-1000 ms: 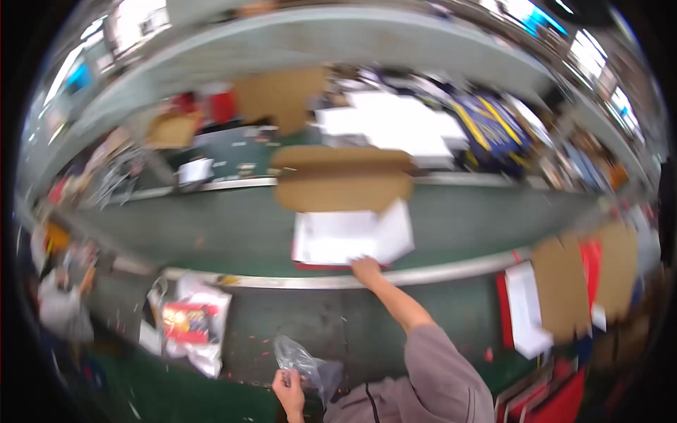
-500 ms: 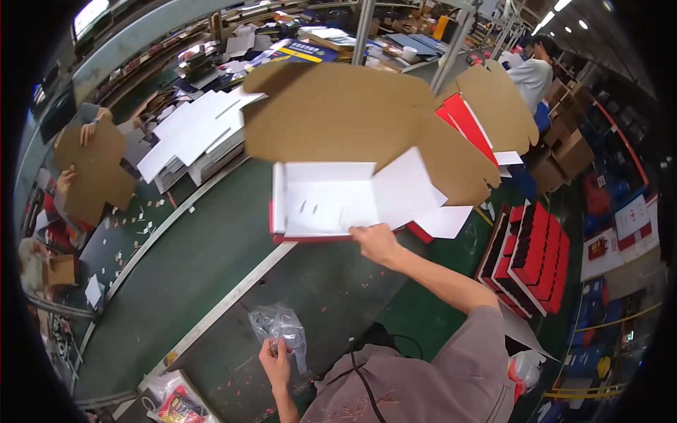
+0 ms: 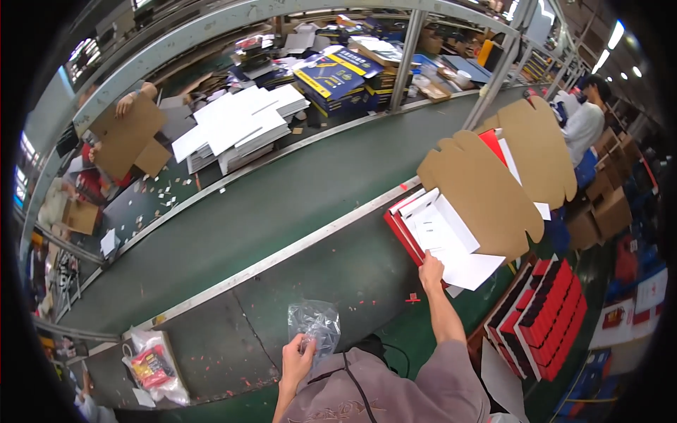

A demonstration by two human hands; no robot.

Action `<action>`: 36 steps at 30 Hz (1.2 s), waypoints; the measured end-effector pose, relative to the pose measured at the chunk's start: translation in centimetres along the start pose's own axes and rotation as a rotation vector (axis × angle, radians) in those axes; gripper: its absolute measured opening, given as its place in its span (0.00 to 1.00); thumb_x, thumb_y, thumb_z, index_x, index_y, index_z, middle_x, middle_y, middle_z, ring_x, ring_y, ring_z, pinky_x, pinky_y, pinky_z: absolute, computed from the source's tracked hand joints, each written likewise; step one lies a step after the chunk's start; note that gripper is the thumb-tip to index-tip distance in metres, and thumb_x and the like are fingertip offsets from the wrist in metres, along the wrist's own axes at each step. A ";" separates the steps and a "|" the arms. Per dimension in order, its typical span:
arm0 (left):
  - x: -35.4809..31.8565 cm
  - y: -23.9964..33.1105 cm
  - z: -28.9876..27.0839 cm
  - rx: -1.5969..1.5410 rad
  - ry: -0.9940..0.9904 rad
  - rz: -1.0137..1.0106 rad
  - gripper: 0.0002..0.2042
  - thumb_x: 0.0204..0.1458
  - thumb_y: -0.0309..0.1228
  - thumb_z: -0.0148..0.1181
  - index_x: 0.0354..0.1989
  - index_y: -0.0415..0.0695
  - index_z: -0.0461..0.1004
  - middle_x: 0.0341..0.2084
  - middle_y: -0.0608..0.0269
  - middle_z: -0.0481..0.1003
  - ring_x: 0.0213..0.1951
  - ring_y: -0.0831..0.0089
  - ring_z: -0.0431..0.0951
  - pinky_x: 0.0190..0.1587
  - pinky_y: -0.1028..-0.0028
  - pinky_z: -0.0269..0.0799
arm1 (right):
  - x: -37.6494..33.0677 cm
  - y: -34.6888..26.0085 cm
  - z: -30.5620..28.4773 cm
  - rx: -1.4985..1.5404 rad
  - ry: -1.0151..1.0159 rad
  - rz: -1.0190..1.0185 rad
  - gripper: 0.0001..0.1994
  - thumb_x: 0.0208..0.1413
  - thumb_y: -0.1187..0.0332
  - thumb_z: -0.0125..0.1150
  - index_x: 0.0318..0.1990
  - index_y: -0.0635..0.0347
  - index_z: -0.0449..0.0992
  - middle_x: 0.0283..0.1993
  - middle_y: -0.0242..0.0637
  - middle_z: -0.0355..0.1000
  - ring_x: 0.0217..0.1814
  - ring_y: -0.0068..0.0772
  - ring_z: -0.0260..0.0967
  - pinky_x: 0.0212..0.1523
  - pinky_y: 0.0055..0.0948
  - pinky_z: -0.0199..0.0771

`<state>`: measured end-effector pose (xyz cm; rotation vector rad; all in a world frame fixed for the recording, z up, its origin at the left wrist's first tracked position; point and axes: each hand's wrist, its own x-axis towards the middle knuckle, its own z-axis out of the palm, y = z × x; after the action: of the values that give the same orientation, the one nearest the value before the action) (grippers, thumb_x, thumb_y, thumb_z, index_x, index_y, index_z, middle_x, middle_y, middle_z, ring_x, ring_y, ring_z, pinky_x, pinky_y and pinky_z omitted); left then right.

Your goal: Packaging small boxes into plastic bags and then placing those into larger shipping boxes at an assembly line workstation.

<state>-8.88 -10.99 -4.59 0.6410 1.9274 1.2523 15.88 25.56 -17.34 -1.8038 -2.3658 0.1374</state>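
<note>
My left hand (image 3: 297, 358) pinches a crumpled clear plastic bag (image 3: 316, 323) just in front of my body. Further right, my right hand (image 3: 431, 271) grips the near edge of an open carton (image 3: 434, 220), white inside with red outer sides. Its broad brown cardboard flap (image 3: 481, 185) leans away to the right, and a white side flap (image 3: 474, 271) spreads towards me. Beneath or against it lies another red-sided box part (image 3: 402, 236); how they are stacked is partly hidden. Behind stands a second brown flap (image 3: 541, 148) beside a red and white box edge.
A green conveyor belt (image 3: 296, 190) runs past the dark bench (image 3: 282, 296). Across it lie stacked white cards (image 3: 240, 127) and blue boxes (image 3: 335, 81). Red and black trays (image 3: 539, 321) stand at right, a bagged packet (image 3: 154, 366) at left. Another person's hands hold brown cardboard (image 3: 132, 137).
The open carton has moved from over the belt to the right end of the bench, with my right hand still on its edge. My left hand keeps the bag. The view has shifted.
</note>
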 end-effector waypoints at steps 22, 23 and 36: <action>0.1 0.0 0.6 0.210 0.098 0.226 0.11 0.53 0.38 0.53 0.35 0.44 0.71 0.22 0.47 0.73 0.28 0.48 0.74 0.29 0.58 0.66 | 4.1 2.2 4.4 0.246 0.047 -0.134 0.25 0.46 0.74 0.56 0.54 0.74 0.62 0.51 0.60 0.66 0.56 0.58 0.61 0.59 0.40 0.58; 0.3 -0.1 0.7 0.223 0.068 0.214 0.12 0.55 0.41 0.50 0.36 0.45 0.71 0.24 0.47 0.73 0.30 0.46 0.73 0.31 0.57 0.67 | 4.4 3.4 5.5 0.142 0.130 -0.255 0.32 0.46 0.73 0.57 0.60 0.75 0.54 0.60 0.58 0.57 0.62 0.54 0.55 0.65 0.42 0.49; 0.4 0.9 -1.4 0.306 0.005 0.216 0.11 0.47 0.31 0.54 0.36 0.38 0.75 0.27 0.44 0.75 0.34 0.49 0.75 0.36 0.58 0.70 | -15.2 -27.7 -17.0 0.678 -0.832 -1.169 0.15 0.55 0.67 0.55 0.47 0.69 0.71 0.39 0.51 0.73 0.41 0.47 0.71 0.43 0.38 0.69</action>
<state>-10.26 -11.07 -3.53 1.0267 2.1182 1.0923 -3.35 3.10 2.98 0.1105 -2.8483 1.4611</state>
